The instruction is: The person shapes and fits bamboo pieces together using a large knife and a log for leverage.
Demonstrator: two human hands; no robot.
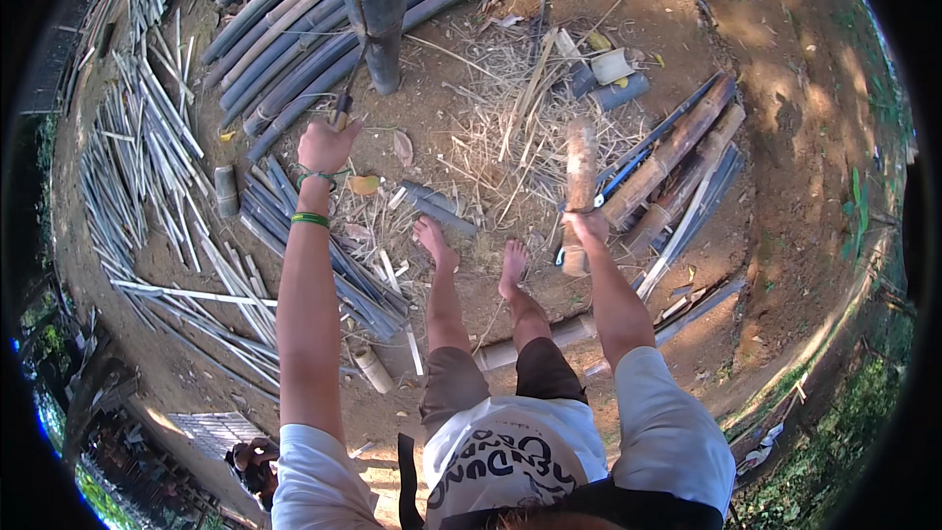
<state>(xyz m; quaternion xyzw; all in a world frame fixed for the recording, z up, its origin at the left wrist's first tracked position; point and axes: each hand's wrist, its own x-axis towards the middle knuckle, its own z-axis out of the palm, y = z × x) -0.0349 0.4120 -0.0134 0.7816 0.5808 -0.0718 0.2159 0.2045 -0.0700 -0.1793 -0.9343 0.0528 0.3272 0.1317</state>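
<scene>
My left hand (327,147) is closed round the handle of a long-bladed knife (343,106). The knife's dark blade reaches up to a thick upright bamboo pole (383,15) and seems to meet its side, where a dark line runs along the pole. Whether the blade is in the bamboo or only against it, I cannot tell. Off to the right, my right hand (589,226) grips a short, thick wooden club (581,162) near its lower end. The club stands away from the knife and the pole.
Long bamboo poles (294,49) lie across the back. Split strips (147,147) cover the left, with dark slats (343,275) nearer my bare feet (513,267). Shavings (500,137) and cut pieces (620,90) lie ahead; more bamboo (677,152) is at right. A person (253,466) is at lower left.
</scene>
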